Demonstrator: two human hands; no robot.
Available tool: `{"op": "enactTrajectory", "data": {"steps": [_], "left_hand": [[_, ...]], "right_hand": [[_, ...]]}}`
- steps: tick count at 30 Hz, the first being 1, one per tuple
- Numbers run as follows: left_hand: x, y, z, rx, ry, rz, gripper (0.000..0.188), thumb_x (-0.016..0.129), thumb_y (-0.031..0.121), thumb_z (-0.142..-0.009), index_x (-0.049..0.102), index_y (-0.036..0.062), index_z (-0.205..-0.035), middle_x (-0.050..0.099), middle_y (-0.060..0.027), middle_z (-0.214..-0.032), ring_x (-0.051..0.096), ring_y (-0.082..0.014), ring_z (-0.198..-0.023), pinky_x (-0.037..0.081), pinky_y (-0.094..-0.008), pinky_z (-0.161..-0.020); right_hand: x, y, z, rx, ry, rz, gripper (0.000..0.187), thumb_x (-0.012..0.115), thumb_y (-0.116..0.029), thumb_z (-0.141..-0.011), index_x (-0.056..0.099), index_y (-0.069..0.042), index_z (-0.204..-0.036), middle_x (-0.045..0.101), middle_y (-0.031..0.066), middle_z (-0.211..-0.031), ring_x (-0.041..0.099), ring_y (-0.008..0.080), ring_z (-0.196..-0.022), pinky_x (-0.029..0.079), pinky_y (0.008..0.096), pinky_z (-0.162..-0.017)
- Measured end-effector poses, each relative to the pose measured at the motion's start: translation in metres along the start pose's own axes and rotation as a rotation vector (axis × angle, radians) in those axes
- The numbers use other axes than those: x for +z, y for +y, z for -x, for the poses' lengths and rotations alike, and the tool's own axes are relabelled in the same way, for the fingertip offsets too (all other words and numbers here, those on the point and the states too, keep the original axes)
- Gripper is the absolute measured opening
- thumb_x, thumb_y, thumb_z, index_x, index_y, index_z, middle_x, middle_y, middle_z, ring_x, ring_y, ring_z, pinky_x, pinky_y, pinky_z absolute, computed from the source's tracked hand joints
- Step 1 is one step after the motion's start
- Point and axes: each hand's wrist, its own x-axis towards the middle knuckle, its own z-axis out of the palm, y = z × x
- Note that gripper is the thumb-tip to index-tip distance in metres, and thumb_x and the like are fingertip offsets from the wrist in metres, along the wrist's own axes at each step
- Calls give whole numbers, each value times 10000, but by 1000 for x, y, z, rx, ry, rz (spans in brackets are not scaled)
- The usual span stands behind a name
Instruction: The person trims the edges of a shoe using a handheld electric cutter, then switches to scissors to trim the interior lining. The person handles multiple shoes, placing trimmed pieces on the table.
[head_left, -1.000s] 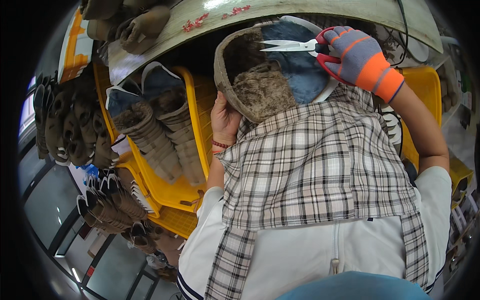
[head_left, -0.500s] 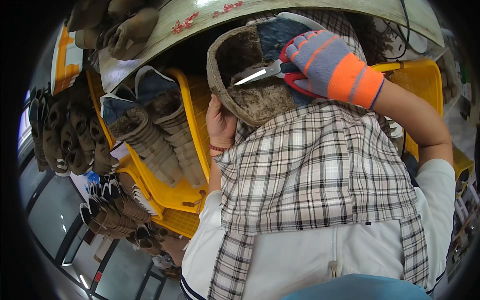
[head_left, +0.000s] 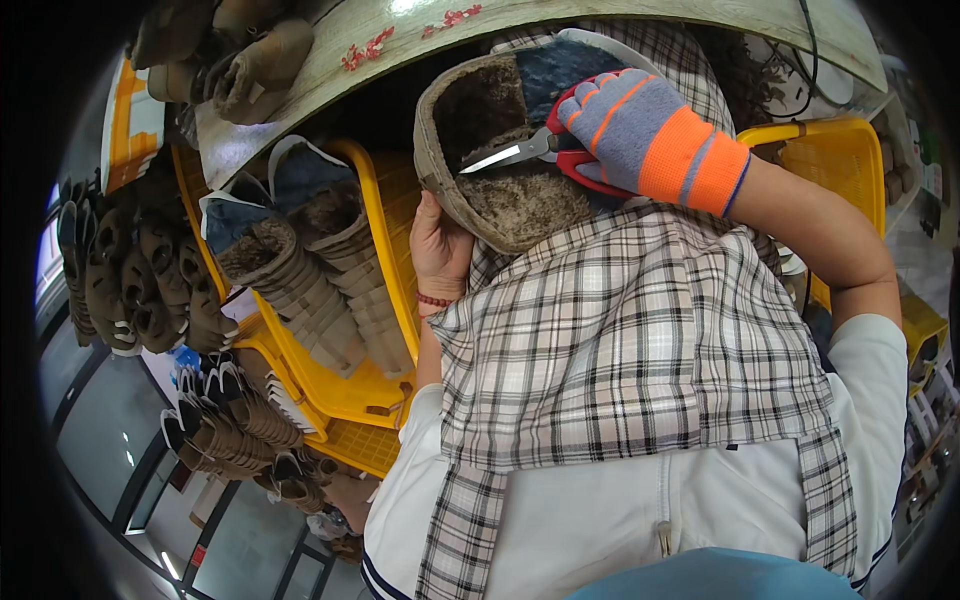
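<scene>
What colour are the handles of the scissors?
The scissors' handles are red, seen best in the head view.

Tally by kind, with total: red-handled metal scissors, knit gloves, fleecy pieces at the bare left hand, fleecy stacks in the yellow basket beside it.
Red-handled metal scissors: 1
Grey-and-orange knit glove: 1
Brown-and-blue fleecy piece, at the bare left hand: 1
Stacks of brown fleecy pieces, in the yellow plastic basket: 2
Total: 5

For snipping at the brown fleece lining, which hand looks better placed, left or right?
Probably the right hand: gloved, it grips the red-handled scissors, their blades over the fleece lining. The left hand, bare and without a tool, holds the lined piece at its left edge.
</scene>
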Motion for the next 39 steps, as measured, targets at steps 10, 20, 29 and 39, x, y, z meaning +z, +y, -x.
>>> {"op": "enactTrajectory", "data": {"steps": [10,20,29,39], "left_hand": [[6,1,2,14,4,-44,269,480,221,-956,552,43,-1145,594,-39,-1127,543,-174,-1050,424,-335,-942],[63,13,12,133,-26,-353,421,509,226,-943,426,37,-1309,496,-94,-1299,457,-219,-1193,339,-345,-1021],[150,27,-1,566,-151,-771,179,535,125,-920,541,-10,-1038,580,-83,-1023,553,-91,-784,470,-211,-681],[202,1,-39,408,-330,-1047,383,603,49,-785,522,21,-1158,537,-56,-803,512,-72,-620,443,-219,-565]], "right_hand": [[-2,19,16,48,169,-125,323,685,-381,-749,642,-133,-952,634,61,-811,627,210,-755,498,312,-642],[-13,9,41,479,113,-1104,408,721,-153,-751,571,-21,-1107,628,48,-869,583,107,-789,485,247,-716],[-5,38,66,173,613,-2433,337,382,-139,-953,446,9,-1248,559,64,-971,596,141,-827,494,261,-839],[16,78,98,-91,641,-2733,462,364,-250,-966,331,16,-1342,609,64,-820,585,102,-715,476,295,-842]]}}
